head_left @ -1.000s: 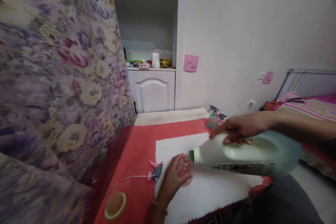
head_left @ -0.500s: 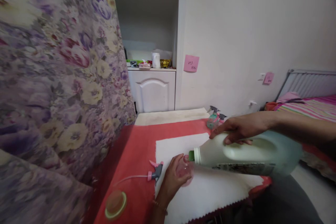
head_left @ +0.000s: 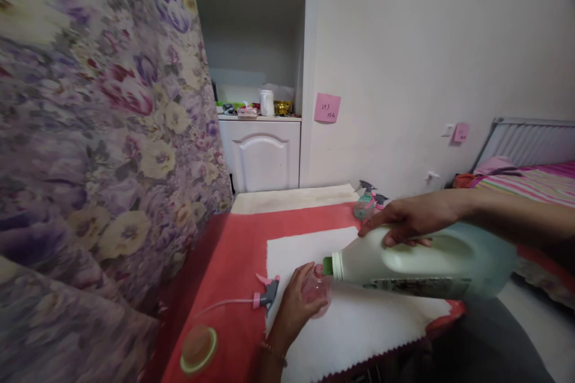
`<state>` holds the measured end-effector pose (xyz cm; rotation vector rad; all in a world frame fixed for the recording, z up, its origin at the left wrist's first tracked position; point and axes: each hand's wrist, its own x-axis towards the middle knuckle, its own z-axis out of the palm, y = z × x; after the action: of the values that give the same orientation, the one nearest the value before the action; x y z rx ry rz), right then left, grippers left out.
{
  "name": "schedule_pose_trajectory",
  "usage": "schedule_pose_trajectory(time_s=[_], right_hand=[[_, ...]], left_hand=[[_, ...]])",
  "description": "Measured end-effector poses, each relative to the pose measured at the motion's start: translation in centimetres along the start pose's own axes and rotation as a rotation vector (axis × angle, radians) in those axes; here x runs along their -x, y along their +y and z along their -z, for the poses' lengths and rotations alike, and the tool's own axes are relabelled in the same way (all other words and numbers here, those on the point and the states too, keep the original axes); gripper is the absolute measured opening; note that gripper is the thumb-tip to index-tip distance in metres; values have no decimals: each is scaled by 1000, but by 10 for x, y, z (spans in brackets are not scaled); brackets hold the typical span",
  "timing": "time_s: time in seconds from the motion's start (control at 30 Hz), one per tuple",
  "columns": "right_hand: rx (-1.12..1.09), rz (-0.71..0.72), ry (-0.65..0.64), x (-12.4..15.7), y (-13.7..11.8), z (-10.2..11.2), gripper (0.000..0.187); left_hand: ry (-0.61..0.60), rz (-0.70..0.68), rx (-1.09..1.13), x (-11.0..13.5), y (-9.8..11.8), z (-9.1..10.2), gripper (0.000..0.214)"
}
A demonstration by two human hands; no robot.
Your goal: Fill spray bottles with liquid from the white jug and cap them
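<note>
My left hand (head_left: 296, 297) is wrapped round a small clear pink spray bottle (head_left: 320, 294) with its top off, over the white cloth (head_left: 354, 323). With my right hand (head_left: 406, 221) I grip the handle of a large pale green jug (head_left: 417, 266), tilted onto its side. The jug's green spout (head_left: 328, 266) is at the small bottle's neck; whether liquid flows I cannot tell. Left of my left hand lies a grey and pink spray head (head_left: 267, 296) with a thin tube. A round cap with a pale green rim (head_left: 199, 350) rests nearby on the red cover.
Two spray bottles, one a green spray bottle (head_left: 363, 206), stand at the table's far right corner. A red cover (head_left: 233, 251) lies under the white cloth. A floral curtain (head_left: 112, 131) hangs at left, a cabinet (head_left: 265, 155) stands behind, and a bed (head_left: 539, 179) is at right.
</note>
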<state>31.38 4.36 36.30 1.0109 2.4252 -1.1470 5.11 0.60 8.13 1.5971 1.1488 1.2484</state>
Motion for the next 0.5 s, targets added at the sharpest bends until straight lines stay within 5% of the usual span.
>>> schedule_pose_trajectory(time_s=[0.5], right_hand=[[0,4,15,1,-2,-1,53]], left_hand=[[-6,-11,-22,1,-4,0,72]])
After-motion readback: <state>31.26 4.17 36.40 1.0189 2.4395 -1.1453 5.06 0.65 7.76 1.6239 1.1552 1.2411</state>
